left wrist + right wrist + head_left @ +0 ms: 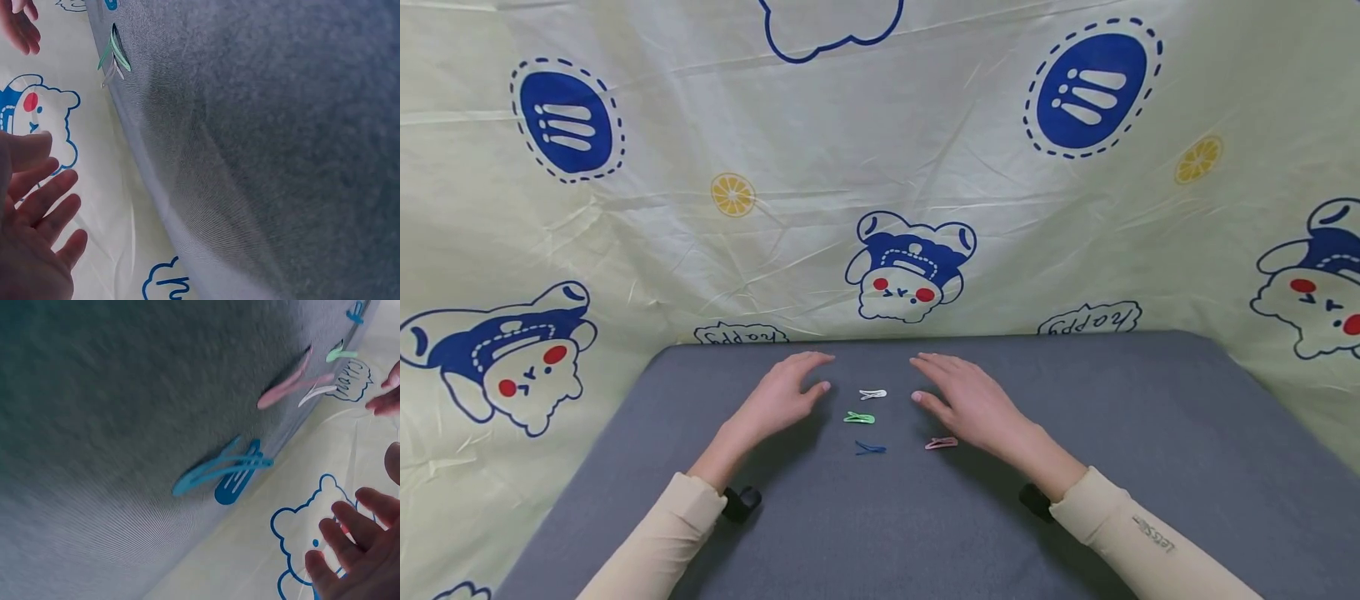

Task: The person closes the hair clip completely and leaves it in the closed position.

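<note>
Left hand [778, 396] and right hand [972, 402], grips released, flank green clip [861, 417]: white clip [873, 394] beyond, blue clip [872, 450] nearer, pink clip [942, 444], cyan clip [185, 483] rightward.

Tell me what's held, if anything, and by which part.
Nothing is held: the left fingers and right fingers are empty, and the slim pink V-shaped clip lies untouched on the grey cloth.

Both arms [651, 533] reach forward, left hand [775, 398] left of the white clip [872, 394], right hand [976, 402] right of it, fingers [357, 524] kinda loose and slightly bent, thumbs [931, 403] held apart.
</note>
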The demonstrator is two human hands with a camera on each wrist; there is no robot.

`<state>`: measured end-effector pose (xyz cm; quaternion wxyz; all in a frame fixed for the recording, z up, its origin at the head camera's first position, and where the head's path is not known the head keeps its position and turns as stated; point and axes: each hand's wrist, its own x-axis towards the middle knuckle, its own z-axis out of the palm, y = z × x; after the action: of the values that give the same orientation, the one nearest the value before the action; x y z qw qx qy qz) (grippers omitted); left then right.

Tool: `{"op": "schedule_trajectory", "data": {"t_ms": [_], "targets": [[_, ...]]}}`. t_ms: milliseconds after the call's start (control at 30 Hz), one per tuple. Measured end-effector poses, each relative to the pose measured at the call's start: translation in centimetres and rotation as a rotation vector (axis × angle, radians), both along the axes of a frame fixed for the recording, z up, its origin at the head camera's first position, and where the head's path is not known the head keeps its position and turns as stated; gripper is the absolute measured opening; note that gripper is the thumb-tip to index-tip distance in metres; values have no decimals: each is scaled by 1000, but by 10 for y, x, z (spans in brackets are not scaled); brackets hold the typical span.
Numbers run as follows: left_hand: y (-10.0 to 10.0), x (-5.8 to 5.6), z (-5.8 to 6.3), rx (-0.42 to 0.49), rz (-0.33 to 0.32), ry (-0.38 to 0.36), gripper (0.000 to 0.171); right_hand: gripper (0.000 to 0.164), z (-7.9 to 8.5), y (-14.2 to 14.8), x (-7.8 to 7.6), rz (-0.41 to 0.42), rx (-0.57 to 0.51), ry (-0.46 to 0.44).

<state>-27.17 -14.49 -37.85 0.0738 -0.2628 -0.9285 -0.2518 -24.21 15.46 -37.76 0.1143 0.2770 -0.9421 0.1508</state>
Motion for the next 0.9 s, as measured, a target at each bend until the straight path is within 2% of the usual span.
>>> {"op": "schedule_trajectory", "data": {"t_ms": [133, 333, 600, 900], "targets": [[0, -5, -3, 54, -30, -62, 39, 49, 3, -2, -10, 51, -37, -22], [2, -11, -8, 85, -63, -156, 37, 37, 2, -8, -26, 124, -80, -127], [7, -23, -10, 113, -99, -248, 34, 28, -2, -24, -48, 117, -115, -344], [7, -35, -16, 130, -138, -362, 28, 19, -5, -36, -69, 117, -90, -462]]}}
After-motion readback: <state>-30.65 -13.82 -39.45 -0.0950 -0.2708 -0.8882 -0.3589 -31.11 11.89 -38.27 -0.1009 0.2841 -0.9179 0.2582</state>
